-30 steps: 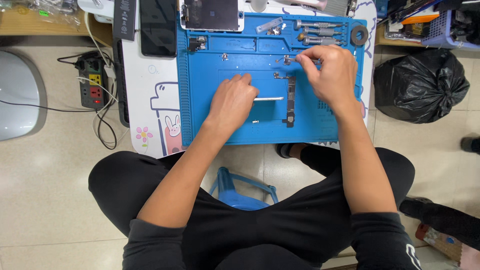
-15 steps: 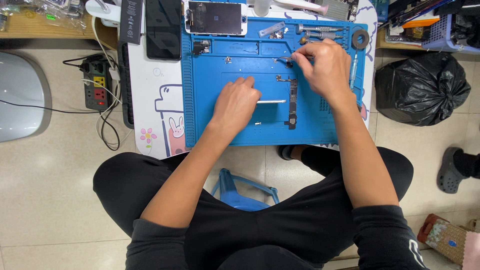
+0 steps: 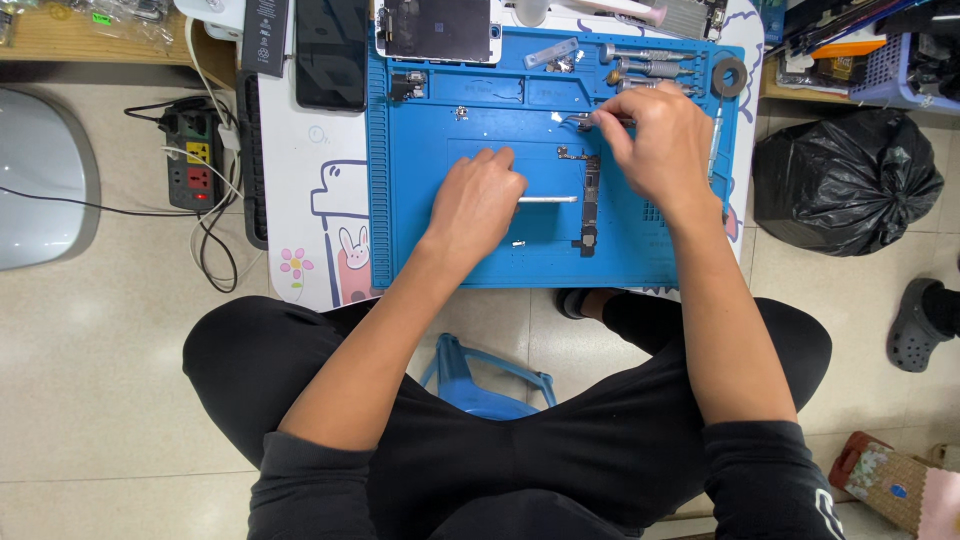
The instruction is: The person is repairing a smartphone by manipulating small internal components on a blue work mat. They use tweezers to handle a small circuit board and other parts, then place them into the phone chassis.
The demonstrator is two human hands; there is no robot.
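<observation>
The circuit board (image 3: pixel 590 205), a narrow dark strip, lay flat near the middle of the blue mat (image 3: pixel 420 240), toward its right edge. It looked light, stiff and fragile, best held by its long edges. The left hand (image 3: pixel 478 203) rested curled, gripping a slim silver tool (image 3: pixel 548 199) pointed at the board. The right hand (image 3: pixel 655 145) arched above, pinching tweezers (image 3: pixel 590 121) near the far edge.

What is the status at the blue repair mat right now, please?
Left hand holding silver tool on mat. Right hand gripping tweezers above narrow circuit board. Loose screws nearby, nothing blocking.
</observation>
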